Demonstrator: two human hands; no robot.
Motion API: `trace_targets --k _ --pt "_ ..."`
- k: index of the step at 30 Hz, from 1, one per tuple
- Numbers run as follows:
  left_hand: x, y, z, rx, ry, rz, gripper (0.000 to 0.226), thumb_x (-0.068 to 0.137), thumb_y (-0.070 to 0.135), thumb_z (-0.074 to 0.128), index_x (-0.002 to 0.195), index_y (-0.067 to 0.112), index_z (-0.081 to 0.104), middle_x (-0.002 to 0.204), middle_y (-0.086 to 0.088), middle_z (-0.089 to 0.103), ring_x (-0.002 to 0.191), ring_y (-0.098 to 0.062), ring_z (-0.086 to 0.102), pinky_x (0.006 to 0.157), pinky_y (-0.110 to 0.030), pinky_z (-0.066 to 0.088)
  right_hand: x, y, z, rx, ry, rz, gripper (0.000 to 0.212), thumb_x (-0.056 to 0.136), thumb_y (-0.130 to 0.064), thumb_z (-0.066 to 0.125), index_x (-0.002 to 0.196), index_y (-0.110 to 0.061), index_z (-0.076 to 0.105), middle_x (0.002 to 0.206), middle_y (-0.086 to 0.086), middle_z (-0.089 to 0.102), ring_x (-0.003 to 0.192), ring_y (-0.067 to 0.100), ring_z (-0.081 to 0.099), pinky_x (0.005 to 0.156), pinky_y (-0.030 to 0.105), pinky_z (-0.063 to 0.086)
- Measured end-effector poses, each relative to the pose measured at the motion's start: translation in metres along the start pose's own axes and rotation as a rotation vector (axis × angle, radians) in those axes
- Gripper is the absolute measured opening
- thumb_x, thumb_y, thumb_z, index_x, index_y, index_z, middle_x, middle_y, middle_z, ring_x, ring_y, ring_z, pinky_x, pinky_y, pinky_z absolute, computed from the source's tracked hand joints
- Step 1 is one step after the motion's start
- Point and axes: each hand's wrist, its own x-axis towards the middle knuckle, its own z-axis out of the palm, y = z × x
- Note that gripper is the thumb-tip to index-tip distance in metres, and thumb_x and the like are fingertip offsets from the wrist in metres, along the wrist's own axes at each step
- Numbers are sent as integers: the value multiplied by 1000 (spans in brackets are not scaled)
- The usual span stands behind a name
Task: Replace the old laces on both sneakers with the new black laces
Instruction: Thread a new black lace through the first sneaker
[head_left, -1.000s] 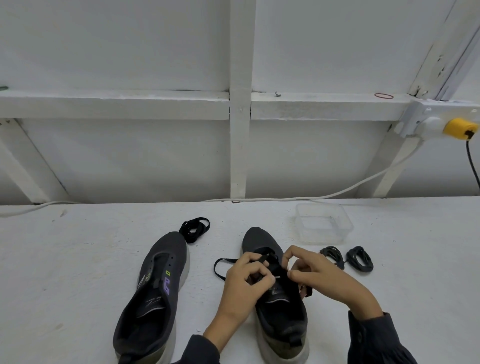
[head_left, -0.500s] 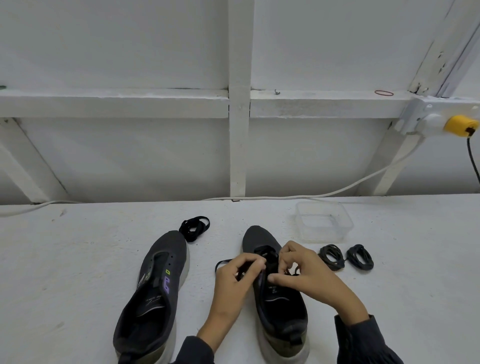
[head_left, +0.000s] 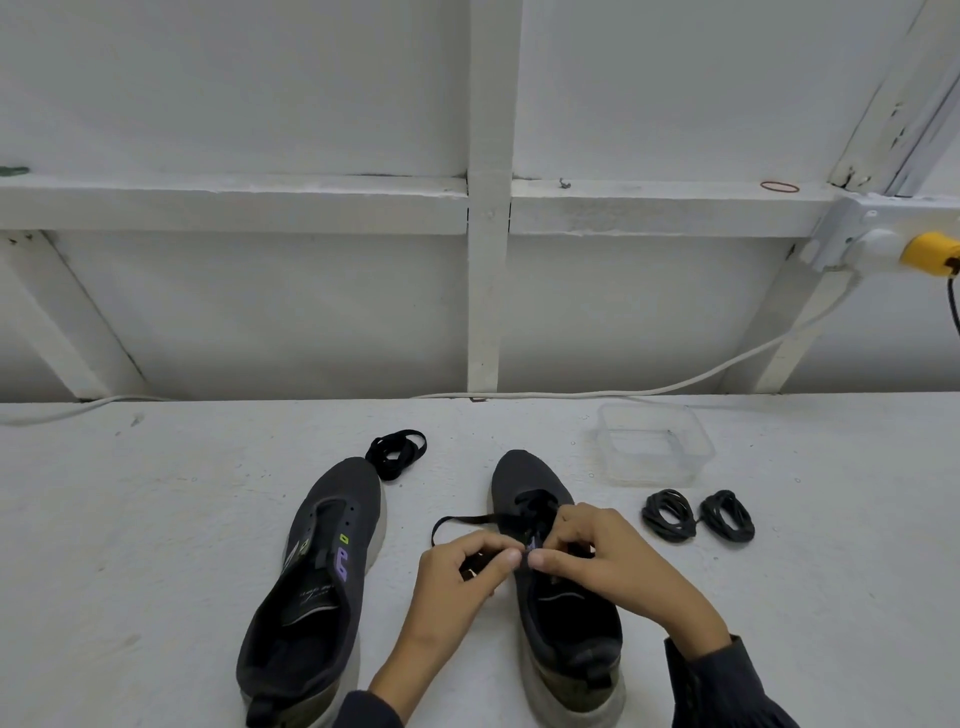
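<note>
the left hand (head_left: 462, 577) and right hand (head_left: 608, 556) meet over the sneaker on the right (head_left: 571, 629), each with thumb and curled fingers pinching its black lace (head_left: 467, 519) at the eyelets, apparently to work it through, while two coiled laces (head_left: 669, 515) wait nearby.

Left hand (head_left: 457, 577) bare, right hand (head_left: 608, 564) bare, 2 dark long sleeves (head_left: 727, 686), perhaps navy

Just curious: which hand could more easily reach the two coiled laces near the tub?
Likely the right hand: the coiled laces lie on its side of the sneaker; the left hand would cross over.
</note>
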Motion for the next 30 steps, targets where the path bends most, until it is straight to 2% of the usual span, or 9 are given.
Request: trace_targets --k 4,6,10,13,17,19,24,30 --pt "0 2 -2 47 -6 18 9 87 16 72 88 23 77 86 8 74 80 -6 67 72 -21 51 -1 4 -1 12 -40 7 21 84 -40 70 74 -22 72 78 -14 56 76 4 52 74 27 41" --pt "0 3 -2 90 -10 44 11 87 16 72 86 26 78 85 11 74 82 -9 67 74 -24 53 -1 5 -2 20 -49 8 19 87 -34 71 74 -20 72 77 -14 55 75 3 51 72 23 39" --pt "2 7 -4 170 -14 110 13 86 15 73 84 27 77 82 14 72 75 -8 63 66 -17 47 -1 6 -1 45 -57 9 16 87 -32 71 75 -21 73 77 -13 56 76 2 51 71 20 39" --pt "3 8 -4 208 -17 133 13 86 15 72 83 27 77 81 16 71 75 -7 61 64 -14 44 -1 7 -1 88 -59 12 14 87 -32 71 74 -29 74 81 -12 57 79 3 53 73 20 39" --pt "4 10 -6 261 -30 161 15 86 14 71 82 27 76 82 19 70 78 -7 61 64 -13 44 -1 7 -2 113 -67 16 31 90 -25 66 65 -42 66 82 -10 58 79 3 53 75 22 40" --pt "5 11 -7 302 -46 178 16 86 15 71 81 29 74 83 22 69 78 -5 61 64 -12 43 -2 9 -3 116 -75 21 33 90 -18 65 64 -39 65 81 -13 57 78 2 52 74 21 40" --pt "11 14 -9 425 -95 216 11 87 23 67 82 31 73 81 26 65 73 -7 57 64 -11 41 -1 11 0 109 -60 11 17 83 -18 74 71 -30 71 79 -13 59 73 1 52 70 18 39" --pt "17 21 -11 519 -143 243 10 87 30 63 84 30 72 81 17 66 70 -10 56 68 -20 46 1 9 1 123 -30 1 21 80 -15 77 66 -29 70 76 -13 58 68 -1 52 66 15 38"
